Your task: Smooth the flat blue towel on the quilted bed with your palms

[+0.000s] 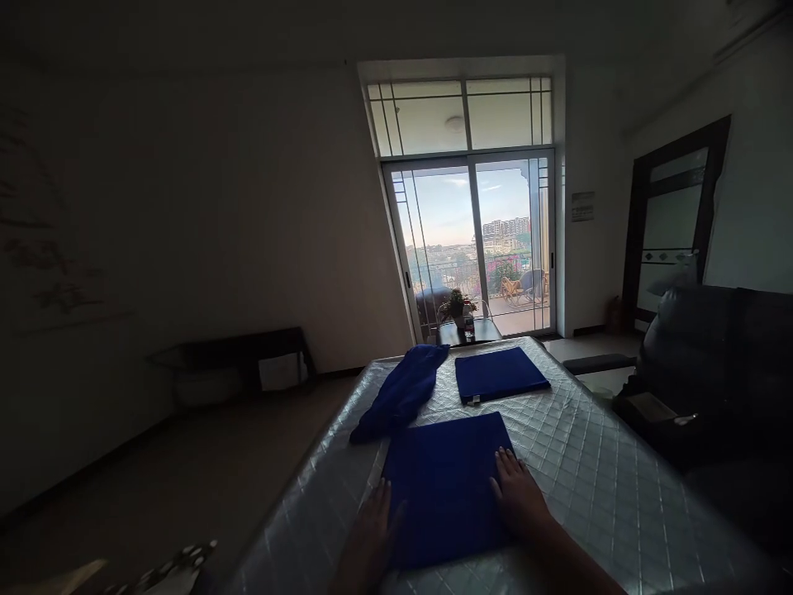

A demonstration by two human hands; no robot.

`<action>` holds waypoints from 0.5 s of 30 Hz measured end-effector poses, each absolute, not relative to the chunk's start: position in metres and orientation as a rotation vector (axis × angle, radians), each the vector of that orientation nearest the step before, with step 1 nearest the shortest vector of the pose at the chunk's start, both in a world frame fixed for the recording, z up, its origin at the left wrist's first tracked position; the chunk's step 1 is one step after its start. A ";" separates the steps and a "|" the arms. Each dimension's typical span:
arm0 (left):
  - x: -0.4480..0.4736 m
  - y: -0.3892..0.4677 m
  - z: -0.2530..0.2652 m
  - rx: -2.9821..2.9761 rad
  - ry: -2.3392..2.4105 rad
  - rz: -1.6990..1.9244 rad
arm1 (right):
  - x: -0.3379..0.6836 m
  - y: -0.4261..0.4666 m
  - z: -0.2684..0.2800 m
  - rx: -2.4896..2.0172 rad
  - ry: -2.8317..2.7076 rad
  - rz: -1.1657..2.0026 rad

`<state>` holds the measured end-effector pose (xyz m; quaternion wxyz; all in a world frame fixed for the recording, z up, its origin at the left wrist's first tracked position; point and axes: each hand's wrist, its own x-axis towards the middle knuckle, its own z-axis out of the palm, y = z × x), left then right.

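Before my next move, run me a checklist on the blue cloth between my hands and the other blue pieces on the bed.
1. Left hand at the near cloth's left edge: ok.
2. Right hand at its right edge: ok, fingers spread flat.
3. Near cloth lying flat: ok, no big wrinkle shows.
4. Far folded cloth apart from the near one: ok, bed cover shows between them.
5. Rumpled cloth at far left smoothed out: not ok.
6. Near cloth's underside: cannot tell, hidden.
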<state>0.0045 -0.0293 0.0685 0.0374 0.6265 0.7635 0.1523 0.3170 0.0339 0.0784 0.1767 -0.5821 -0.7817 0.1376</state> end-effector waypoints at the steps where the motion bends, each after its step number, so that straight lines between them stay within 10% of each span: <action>1: 0.005 -0.030 0.069 1.915 2.340 0.469 | 0.317 0.034 0.078 -1.653 -2.217 0.389; 15: -0.003 -0.025 0.055 1.976 2.361 0.475 | 0.314 0.035 0.078 -1.669 -2.224 0.373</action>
